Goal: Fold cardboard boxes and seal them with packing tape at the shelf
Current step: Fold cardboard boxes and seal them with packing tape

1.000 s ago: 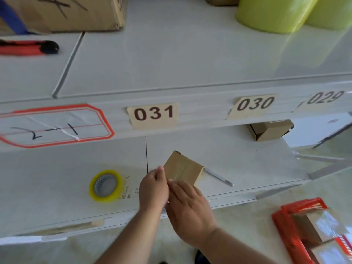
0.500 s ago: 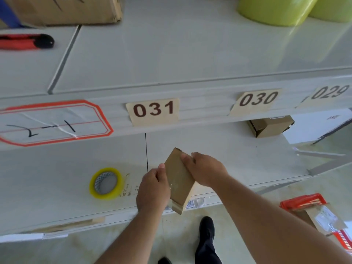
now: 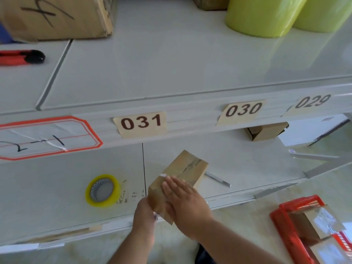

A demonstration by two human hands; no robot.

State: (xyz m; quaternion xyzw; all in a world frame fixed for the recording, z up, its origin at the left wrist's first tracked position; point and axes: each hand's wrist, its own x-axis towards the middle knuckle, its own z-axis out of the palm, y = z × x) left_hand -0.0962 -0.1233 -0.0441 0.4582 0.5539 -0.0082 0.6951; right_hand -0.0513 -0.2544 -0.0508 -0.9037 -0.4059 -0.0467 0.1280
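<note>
A small brown cardboard box (image 3: 185, 168) lies on the lower shelf (image 3: 247, 164) below the label 031, its near end over the shelf's front edge. My left hand (image 3: 145, 214) holds that near end from the left side. My right hand (image 3: 182, 199) lies flat on top of the box with straight fingers, pressing on a strip of clear tape. A roll of yellow-rimmed packing tape (image 3: 102, 190) lies flat on the shelf to the left of the box.
A thin metal pen-like tool (image 3: 218, 179) lies right of the box. Another small box (image 3: 266, 131) sits deeper under label 030. A red basket (image 3: 285, 221) with taped boxes stands on the floor at right. On the top shelf: a red cutter (image 3: 21, 57), a large carton (image 3: 57, 16), green rolls (image 3: 262, 14).
The box was lifted and turned on edge between both hands, then laid back down. My right hand moved from gripping its far side to lying flat on top.
</note>
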